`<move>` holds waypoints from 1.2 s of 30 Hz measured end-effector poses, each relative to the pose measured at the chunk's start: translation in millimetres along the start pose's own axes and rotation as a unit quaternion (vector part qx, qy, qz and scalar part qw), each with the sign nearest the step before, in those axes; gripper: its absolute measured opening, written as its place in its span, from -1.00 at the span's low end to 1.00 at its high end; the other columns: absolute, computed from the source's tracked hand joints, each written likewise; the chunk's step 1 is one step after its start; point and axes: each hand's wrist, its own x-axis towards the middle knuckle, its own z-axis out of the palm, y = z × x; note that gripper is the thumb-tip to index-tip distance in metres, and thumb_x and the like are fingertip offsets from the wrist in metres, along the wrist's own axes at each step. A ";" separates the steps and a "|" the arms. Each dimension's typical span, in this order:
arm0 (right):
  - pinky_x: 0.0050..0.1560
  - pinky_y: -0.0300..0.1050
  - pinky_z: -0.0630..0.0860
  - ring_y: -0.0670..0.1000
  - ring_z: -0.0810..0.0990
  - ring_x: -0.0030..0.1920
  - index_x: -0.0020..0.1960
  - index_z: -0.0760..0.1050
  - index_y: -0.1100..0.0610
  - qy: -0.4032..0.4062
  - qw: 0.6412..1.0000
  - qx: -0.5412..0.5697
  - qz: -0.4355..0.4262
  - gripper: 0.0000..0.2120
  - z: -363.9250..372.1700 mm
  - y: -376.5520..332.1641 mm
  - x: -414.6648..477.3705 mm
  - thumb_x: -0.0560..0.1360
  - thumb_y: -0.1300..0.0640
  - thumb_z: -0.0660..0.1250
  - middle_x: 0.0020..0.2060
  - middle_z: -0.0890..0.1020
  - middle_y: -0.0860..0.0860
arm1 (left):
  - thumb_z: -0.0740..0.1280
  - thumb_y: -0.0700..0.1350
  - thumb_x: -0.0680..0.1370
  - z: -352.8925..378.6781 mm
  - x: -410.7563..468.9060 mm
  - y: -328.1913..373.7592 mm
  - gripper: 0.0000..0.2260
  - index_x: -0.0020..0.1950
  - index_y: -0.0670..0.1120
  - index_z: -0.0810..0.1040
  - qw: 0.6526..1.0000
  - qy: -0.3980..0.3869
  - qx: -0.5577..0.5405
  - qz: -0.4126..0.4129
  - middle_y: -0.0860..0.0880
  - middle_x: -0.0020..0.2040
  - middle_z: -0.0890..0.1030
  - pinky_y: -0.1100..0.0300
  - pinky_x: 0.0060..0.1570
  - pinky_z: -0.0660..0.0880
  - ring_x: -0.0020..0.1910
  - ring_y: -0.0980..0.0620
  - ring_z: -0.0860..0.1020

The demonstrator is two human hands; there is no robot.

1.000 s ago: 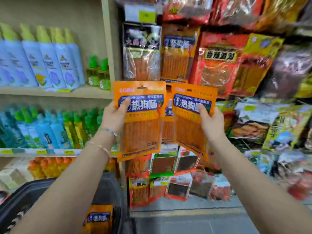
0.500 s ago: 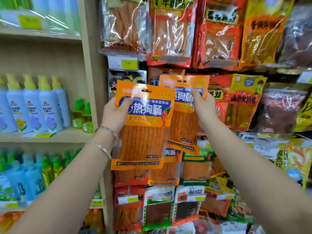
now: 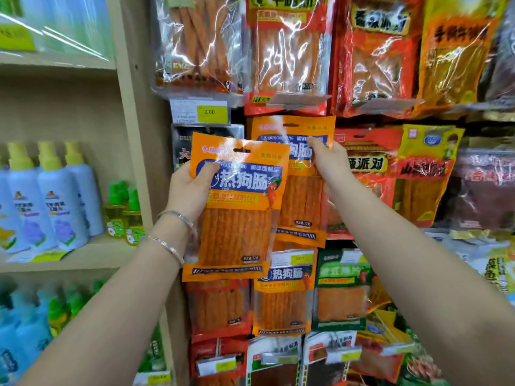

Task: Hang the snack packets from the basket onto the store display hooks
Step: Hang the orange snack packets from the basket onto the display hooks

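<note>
The left hand gripped the front orange packet by its left edge, centre frame. The right hand pinched the rear orange packet just upper right, against the hanging packets. Neither seemed hung yet. No hook showed, and the basket was out of view.

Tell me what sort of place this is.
Probably a shop aisle: rows of hanging shiny plastic snack packets, a yellow price label reading 2.00, and pale blue spray bottles lining a wooden shelf.
</note>
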 end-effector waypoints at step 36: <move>-0.11 -0.06 0.51 -0.04 0.62 -0.12 -0.06 0.53 0.12 -0.043 0.996 -0.004 -0.083 -0.68 -0.2 40.6 -5.9 0.53 -0.14 0.25 -0.15 0.64 0.02 | 0.36 0.00 0.47 59.2 17.0 -17.7 -0.93 -0.20 0.06 0.52 0.997 -0.043 0.041 0.055 0.06 -0.21 0.66 0.00 -0.11 0.52 -0.17 0.04 0.63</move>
